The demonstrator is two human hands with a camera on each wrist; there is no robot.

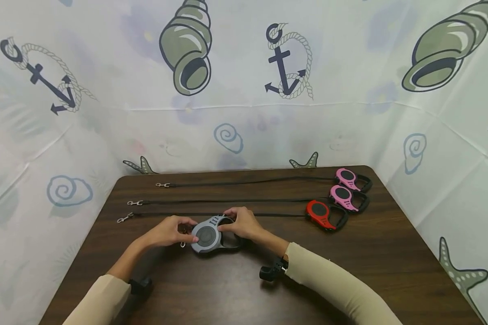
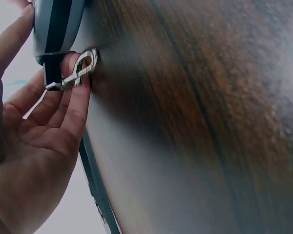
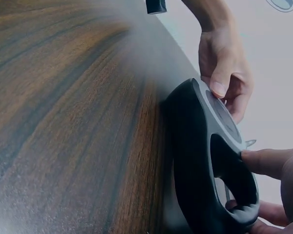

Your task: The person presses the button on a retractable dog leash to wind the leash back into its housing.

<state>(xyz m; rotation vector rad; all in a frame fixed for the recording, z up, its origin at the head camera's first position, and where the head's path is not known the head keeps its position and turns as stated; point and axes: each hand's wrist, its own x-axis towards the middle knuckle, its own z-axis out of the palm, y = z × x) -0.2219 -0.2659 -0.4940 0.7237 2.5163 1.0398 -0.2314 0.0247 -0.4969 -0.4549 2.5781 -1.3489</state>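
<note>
A grey and black retractable dog leash (image 1: 207,235) is held between both hands at the middle of the table. My left hand (image 1: 167,232) grips its round housing at the left side, thumb on the top face. The leash's metal clip (image 2: 83,68) hangs by the left fingers, on a short black strap end, in the left wrist view. My right hand (image 1: 246,224) pinches the handle at the far right side, thumb on top. The black handle loop (image 3: 234,175) shows in the right wrist view, with fingertips partly hidden behind it.
On the right of the dark wooden table (image 1: 211,293) lie a red leash (image 1: 319,213) and two pink leashes, the nearer pink leash (image 1: 343,194) touching the farther. Their black straps run left in rows to metal clips (image 1: 126,217). A patterned cloth (image 1: 244,135) surrounds the table.
</note>
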